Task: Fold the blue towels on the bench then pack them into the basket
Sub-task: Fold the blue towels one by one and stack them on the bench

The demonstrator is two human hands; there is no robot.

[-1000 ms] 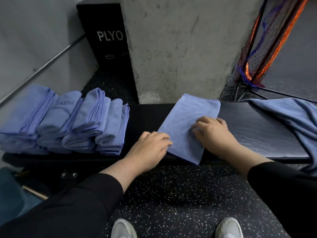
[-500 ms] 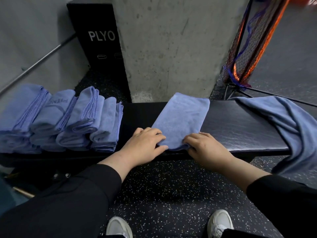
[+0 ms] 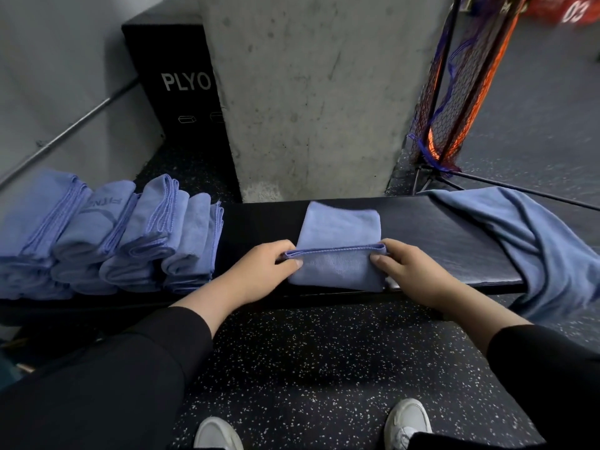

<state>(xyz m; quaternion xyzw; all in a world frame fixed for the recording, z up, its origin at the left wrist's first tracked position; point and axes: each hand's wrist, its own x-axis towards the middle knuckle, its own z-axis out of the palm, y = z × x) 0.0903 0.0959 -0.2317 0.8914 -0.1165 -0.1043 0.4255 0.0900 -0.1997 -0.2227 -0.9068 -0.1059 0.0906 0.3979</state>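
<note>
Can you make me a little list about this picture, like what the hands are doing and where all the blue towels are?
left hand: pinching the towel's left corner
right hand: pinching the towel's right corner
towel being folded: on the bench, near edge lifted and folded toward the far edge
bench: black, padded
folded towels: pile at the bench's left end
unfolded towel: draped over the bench's right end
basket: not in view
</note>
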